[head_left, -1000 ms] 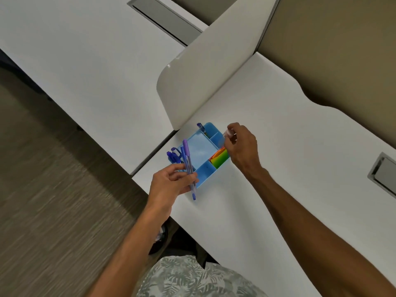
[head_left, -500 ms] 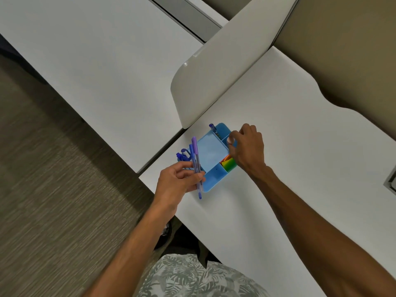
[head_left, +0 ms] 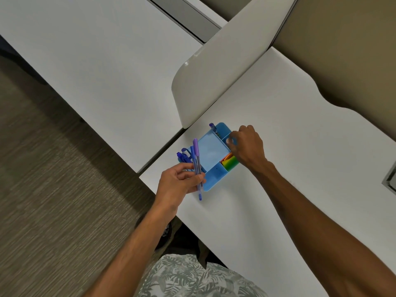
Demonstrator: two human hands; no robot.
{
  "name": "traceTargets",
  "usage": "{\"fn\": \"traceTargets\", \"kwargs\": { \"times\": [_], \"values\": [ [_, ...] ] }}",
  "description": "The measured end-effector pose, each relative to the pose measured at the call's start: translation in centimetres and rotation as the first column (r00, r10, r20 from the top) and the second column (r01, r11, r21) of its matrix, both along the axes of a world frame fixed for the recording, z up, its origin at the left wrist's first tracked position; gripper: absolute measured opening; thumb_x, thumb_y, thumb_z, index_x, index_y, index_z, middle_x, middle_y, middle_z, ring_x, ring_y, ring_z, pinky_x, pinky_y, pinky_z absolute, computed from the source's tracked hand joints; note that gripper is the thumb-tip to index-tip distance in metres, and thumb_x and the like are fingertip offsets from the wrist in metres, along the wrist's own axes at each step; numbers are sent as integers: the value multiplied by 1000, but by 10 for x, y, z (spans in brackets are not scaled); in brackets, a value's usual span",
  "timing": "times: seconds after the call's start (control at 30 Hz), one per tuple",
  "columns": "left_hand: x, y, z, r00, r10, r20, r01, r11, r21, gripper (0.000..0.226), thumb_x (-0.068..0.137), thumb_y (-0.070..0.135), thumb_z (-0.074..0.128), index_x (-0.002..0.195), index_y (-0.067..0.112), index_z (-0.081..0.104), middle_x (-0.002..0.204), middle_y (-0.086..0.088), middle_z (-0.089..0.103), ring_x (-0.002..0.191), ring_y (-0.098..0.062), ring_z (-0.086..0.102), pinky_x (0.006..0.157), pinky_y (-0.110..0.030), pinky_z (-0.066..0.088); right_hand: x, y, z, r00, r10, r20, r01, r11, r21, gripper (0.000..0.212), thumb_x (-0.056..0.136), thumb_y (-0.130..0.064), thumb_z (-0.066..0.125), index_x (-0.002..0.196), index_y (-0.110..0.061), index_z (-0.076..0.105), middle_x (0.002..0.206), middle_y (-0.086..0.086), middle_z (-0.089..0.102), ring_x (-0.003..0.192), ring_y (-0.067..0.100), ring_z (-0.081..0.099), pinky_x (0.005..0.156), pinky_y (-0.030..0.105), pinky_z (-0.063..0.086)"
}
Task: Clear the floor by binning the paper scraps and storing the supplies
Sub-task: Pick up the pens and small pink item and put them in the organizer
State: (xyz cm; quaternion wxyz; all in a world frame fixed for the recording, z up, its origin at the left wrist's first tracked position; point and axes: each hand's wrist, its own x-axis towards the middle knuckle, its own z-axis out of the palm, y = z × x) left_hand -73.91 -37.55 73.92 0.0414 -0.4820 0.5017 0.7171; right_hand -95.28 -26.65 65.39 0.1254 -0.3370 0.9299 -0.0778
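A blue desk organiser (head_left: 214,179) with several compartments stands near the front corner of the white desk (head_left: 289,146). My left hand (head_left: 177,183) is closed around a purple pen (head_left: 197,166) just left of the organiser. More blue pens (head_left: 183,156) stand in the organiser's left slot, and another pen (head_left: 213,127) sticks up at its far corner. Coloured sticky notes (head_left: 229,162) fill a right compartment. My right hand (head_left: 248,146) reaches into the far right compartment with fingers pinched; what it holds is hidden.
A white curved divider panel (head_left: 214,71) rises behind the organiser, separating this desk from a second white desk (head_left: 96,61) to the left. Grey-brown carpet (head_left: 53,189) lies lower left. A cable grommet (head_left: 390,179) sits at the desk's right edge.
My right hand moved from above the sticky notes down into the far right compartment. My left hand keeps the purple pen beside the organiser.
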Motion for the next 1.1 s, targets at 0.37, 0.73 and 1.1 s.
{"fn": "traceTargets", "kwargs": {
  "times": [0.37, 0.73, 1.1],
  "values": [
    [0, 9, 7, 981, -196, -4, 194, 975, -106, 28, 87, 1, 72, 114, 9, 72, 98, -9, 79, 94, -22, 76, 96, -46, 58, 52, 19, 86, 666, 240, 707, 268, 807, -526, 37, 86, -30, 76, 122, -27, 68, 106, -8, 72, 89, 17, 73, 71, 25, 62],
    [-6, 8, 14, 945, -328, 4, 324, 930, -175, 31, 90, 8, 72, 121, 11, 72, 104, -10, 78, 96, -23, 76, 101, -49, 54, 47, 23, 102, 632, 268, 727, 194, 853, -484, 21, 84, -15, 78, 102, -6, 72, 89, 8, 76, 76, 23, 77, 76, 36, 64],
    [-9, 7, -5, 978, -198, -69, 130, 829, -543, 48, 90, 28, 72, 136, 23, 57, 131, -1, 60, 108, -12, 61, 65, 2, 45, -8, 17, 109, 849, -5, 528, 325, 794, -514, 15, 84, -8, 77, 97, -3, 73, 85, 12, 76, 70, 15, 76, 73, 26, 63]
  ]
}}
